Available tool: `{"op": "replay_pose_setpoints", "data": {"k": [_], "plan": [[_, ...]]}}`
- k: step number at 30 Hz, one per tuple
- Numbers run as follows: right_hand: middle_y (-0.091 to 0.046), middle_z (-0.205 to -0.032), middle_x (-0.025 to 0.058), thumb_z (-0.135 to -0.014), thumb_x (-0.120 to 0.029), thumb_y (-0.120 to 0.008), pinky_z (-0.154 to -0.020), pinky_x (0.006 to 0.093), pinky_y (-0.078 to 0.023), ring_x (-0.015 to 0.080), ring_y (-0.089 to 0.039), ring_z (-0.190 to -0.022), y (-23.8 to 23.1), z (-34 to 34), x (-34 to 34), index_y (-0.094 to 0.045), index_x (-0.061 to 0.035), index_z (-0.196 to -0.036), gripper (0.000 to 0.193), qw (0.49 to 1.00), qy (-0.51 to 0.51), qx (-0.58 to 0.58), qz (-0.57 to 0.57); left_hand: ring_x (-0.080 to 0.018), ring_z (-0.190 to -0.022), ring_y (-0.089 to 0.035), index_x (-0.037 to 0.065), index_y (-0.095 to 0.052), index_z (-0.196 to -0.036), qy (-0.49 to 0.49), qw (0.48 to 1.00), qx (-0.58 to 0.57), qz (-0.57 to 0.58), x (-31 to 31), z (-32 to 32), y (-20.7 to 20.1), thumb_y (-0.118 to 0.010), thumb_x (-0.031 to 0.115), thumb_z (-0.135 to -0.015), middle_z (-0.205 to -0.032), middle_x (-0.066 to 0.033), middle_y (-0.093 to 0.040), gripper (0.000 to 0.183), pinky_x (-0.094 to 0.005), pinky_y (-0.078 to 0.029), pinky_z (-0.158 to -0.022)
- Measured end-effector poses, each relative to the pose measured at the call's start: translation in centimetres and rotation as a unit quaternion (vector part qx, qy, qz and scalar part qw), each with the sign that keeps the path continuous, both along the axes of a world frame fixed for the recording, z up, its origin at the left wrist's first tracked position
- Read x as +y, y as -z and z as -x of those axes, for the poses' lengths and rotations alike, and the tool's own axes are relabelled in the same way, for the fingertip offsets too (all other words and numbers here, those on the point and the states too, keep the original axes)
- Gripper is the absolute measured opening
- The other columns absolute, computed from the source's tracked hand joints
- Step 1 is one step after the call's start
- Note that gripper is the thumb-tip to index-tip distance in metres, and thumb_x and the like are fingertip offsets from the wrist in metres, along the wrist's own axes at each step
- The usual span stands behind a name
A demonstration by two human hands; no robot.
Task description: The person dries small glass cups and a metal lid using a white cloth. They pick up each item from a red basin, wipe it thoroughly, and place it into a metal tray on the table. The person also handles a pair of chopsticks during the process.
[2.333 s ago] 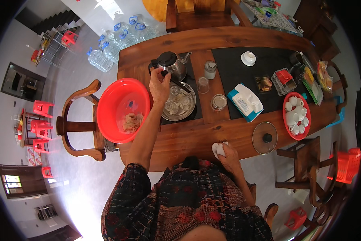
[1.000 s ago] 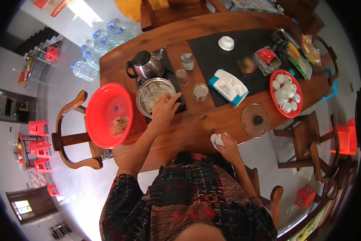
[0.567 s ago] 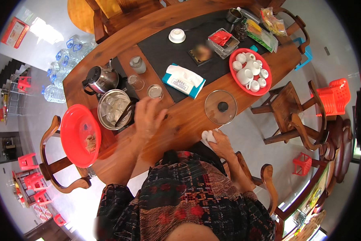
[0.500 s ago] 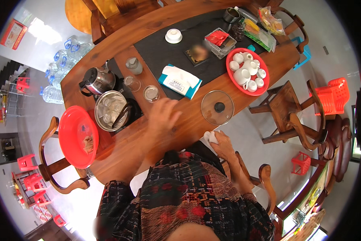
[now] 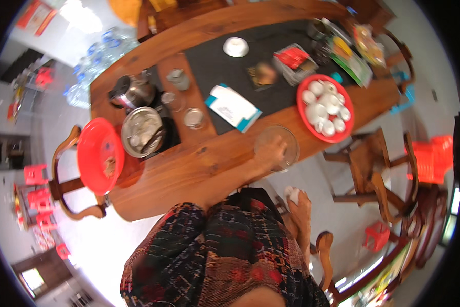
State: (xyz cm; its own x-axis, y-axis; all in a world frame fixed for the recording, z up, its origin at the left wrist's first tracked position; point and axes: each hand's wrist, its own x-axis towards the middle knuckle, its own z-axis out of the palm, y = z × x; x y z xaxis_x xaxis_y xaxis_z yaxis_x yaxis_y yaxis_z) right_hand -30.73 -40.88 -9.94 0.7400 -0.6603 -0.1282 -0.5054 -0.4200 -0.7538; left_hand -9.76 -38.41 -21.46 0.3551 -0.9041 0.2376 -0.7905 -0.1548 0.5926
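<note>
My left hand (image 5: 271, 152) reaches across the table's near edge to a round glass lid (image 5: 291, 156). Its fingers are closed over the middle of the lid, hiding the knob, and motion blurs them a little. Off the table's edge to the right, my right hand (image 5: 300, 207) is closed around a crumpled white tissue (image 5: 292, 193). A white and teal tissue pack (image 5: 233, 108) lies just beyond the lid. To the lid's right stands a red tray (image 5: 326, 135) holding several white cups and a small white pitcher.
At the left are a steel pot (image 5: 130, 148) with glasses and dark tongs in it, a kettle (image 5: 132, 92), glass cups (image 5: 193, 118) and a red basin (image 5: 94, 174). Bagged food (image 5: 352, 60) lies at the far right. A wooden chair (image 5: 365, 163) stands beyond the table's right side.
My left hand has moved right, from over the bare wood near the glass cups onto the glass lid. My right hand keeps the tissue and sits slightly lower and farther right. The view has shifted.
</note>
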Motion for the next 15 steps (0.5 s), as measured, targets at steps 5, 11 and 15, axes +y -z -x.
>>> {"op": "replay_pose_setpoints", "data": {"k": [5,11,15], "plan": [[-0.06,-0.09,0.0209,-0.079,-0.012,-0.062,-0.072,0.0412,-0.047,0.0391,-0.059,-0.083,1.8,-0.4,-1.2,-0.06,0.0013,-0.101,0.026,0.999,-0.043,0.028,0.007,-0.033,-0.091,-0.057,0.003,-0.053,-0.102,0.004,0.998,0.037,-0.042,2.4,0.8,-6.7,-0.067,0.013,-0.071,-0.101,-0.0153,-0.048,0.036,-0.0423,-0.048,-0.074],[-0.059,-0.088,0.0193,-0.08,-0.013,-0.061,-0.072,0.0396,-0.046,0.0361,-0.059,-0.082,1.0,-4.8,-1.5,-0.059,0.0031,-0.1,0.026,0.989,-0.145,0.029,0.019,-0.0338,-0.088,-0.058,0.008,-0.052,-0.105,-0.13,0.986,0.077,0.065,9.8,-2.7,-14.2,-0.068,0.014,-0.073,-0.101,-0.0144,-0.05,0.036,-0.0419,-0.051,-0.07],[-0.057,-0.091,0.0187,-0.079,-0.01,-0.059,-0.072,0.0412,-0.045,0.0372,-0.057,-0.084,-0.3,-9.4,0.5,-0.059,0.0023,-0.101,0.026,0.981,-0.189,-0.024,-0.036,-0.0366,-0.082,-0.059,0.004,-0.051,-0.107,-0.27,0.953,0.097,0.099,17.1,-7.6,-18.6,-0.067,0.016,-0.076,-0.1,-0.0163,-0.05,0.036,-0.0415,-0.051,-0.066]]}}
